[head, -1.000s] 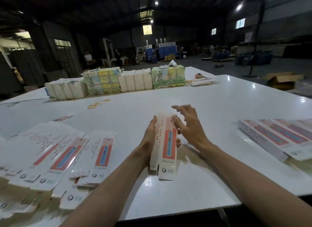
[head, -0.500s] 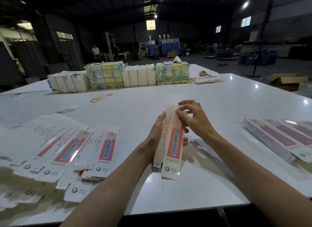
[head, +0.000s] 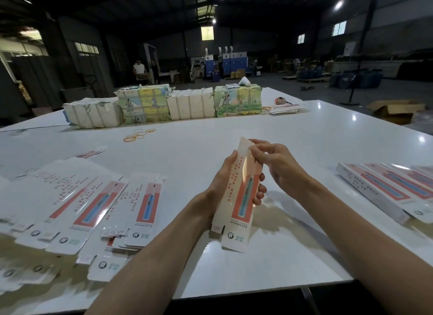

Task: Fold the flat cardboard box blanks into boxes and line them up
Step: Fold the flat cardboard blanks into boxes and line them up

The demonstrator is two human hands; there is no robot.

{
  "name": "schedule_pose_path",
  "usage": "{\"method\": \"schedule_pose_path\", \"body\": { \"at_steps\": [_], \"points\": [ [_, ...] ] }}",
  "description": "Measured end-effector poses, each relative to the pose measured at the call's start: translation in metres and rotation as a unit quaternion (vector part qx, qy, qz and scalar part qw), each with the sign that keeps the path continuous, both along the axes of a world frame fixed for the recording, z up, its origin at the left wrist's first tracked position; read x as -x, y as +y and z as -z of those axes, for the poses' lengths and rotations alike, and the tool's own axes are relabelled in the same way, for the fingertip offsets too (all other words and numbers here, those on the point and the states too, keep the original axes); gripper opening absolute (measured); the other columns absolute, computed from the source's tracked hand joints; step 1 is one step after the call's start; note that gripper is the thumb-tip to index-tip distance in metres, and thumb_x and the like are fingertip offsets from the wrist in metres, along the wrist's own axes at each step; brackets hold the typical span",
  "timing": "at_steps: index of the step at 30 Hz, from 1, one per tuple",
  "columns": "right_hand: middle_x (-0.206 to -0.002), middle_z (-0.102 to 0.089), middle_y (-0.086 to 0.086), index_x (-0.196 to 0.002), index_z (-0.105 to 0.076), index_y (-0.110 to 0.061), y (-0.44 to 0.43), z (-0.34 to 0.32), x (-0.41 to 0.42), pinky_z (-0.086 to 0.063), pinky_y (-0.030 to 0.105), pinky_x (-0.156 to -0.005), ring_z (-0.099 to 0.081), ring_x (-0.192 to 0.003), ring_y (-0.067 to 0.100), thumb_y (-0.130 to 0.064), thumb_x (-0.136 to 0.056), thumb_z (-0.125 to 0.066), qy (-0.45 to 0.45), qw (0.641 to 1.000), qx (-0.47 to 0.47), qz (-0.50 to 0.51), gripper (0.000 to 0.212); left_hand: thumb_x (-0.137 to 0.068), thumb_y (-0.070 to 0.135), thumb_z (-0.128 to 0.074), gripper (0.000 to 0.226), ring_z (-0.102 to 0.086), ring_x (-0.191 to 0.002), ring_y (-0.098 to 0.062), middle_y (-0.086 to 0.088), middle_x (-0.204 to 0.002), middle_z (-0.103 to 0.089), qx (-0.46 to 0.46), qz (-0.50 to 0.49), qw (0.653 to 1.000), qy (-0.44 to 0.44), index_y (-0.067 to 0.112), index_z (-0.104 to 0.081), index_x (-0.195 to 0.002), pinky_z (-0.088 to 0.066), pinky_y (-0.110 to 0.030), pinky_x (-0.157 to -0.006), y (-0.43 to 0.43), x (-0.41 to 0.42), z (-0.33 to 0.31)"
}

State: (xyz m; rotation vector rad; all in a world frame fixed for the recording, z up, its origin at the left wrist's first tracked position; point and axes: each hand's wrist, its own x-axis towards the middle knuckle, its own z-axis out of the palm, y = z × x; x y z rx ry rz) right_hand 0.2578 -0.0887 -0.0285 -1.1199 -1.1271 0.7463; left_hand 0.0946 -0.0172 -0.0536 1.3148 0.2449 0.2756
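Observation:
A long white box blank (head: 239,197) with a red and blue panel stands tilted above the white table (head: 293,136). My left hand (head: 225,181) grips it around the middle, fingers wrapped behind. My right hand (head: 271,160) pinches its top flap with curled fingers. Several flat blanks (head: 98,204) lie fanned out on the left of the table. A row of folded boxes (head: 386,188) lies side by side on the right.
Wrapped paper bundles (head: 164,106) line the table's far side, with rubber bands (head: 138,135) in front of them and a small stack of blanks (head: 285,109) at the far right. Two people stand far back in the dark warehouse. An open carton (head: 396,110) sits on the floor.
The blank has been lifted and tilted more upright. My right hand went from hovering open beside it to pinching its top flap.

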Motion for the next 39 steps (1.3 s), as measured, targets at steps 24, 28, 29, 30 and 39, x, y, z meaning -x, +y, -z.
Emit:
{"method": "schedule_pose_path", "body": {
  "at_steps": [24, 28, 29, 30, 39],
  "points": [
    [-0.113, -0.073, 0.017, -0.147, -0.048, -0.027, 0.001, 0.023, 0.026, -0.064, 0.042, -0.073, -0.074, -0.093, 0.035, -0.020, -0.098, -0.072, 0.084, 0.994, 0.016, -0.066, 0.056, -0.095, 0.084, -0.029, 0.082, -0.070, -0.077, -0.029, -0.016, -0.091, -0.068, 0.037, -0.154, 0.986, -0.045, 0.017, -0.070, -0.121, -0.060, -0.037, -0.074, 0.015, 0.012, 0.012],
    [-0.108, -0.072, 0.015, -0.156, -0.035, -0.035, 0.002, 0.023, 0.035, -0.063, 0.048, -0.084, -0.073, -0.085, 0.026, -0.027, -0.092, -0.075, 0.074, 0.995, -0.007, -0.069, 0.075, -0.091, 0.087, -0.031, 0.081, -0.065, -0.054, -0.019, -0.008, -0.070, -0.062, 0.100, -0.114, 0.986, -0.075, 0.019, -0.071, -0.108, -0.059, -0.029, -0.056, 0.017, 0.010, 0.013],
    [-0.109, -0.072, 0.015, -0.156, -0.035, -0.038, 0.002, 0.025, 0.037, -0.062, 0.050, -0.088, -0.074, -0.088, 0.027, -0.029, -0.091, -0.076, 0.059, 0.996, -0.013, -0.064, 0.077, -0.091, 0.087, -0.030, 0.079, -0.065, -0.050, -0.018, -0.007, -0.066, -0.061, 0.102, -0.103, 0.986, -0.078, 0.019, -0.067, -0.106, -0.058, -0.027, -0.053, 0.017, 0.009, 0.013],
    [-0.110, -0.071, 0.017, -0.155, -0.035, -0.040, 0.001, 0.026, 0.039, -0.062, 0.052, -0.091, -0.075, -0.091, 0.028, -0.030, -0.090, -0.077, 0.048, 0.997, -0.017, -0.062, 0.077, -0.091, 0.087, -0.029, 0.077, -0.064, -0.048, -0.017, -0.005, -0.063, -0.061, 0.105, -0.089, 0.987, -0.081, 0.019, -0.063, -0.104, -0.058, -0.026, -0.051, 0.017, 0.008, 0.012],
    [-0.102, -0.079, 0.004, -0.136, -0.041, -0.051, 0.002, 0.027, 0.032, -0.063, 0.043, -0.082, -0.077, -0.099, 0.026, -0.056, -0.090, -0.075, -0.016, 0.999, 0.002, 0.034, 0.057, -0.100, 0.074, -0.036, 0.058, -0.079, -0.087, -0.036, -0.019, -0.105, -0.073, 0.011, -0.267, 0.961, -0.069, 0.031, -0.050, -0.136, -0.065, -0.044, -0.069, 0.008, -0.006, 0.016]
  ]
}}
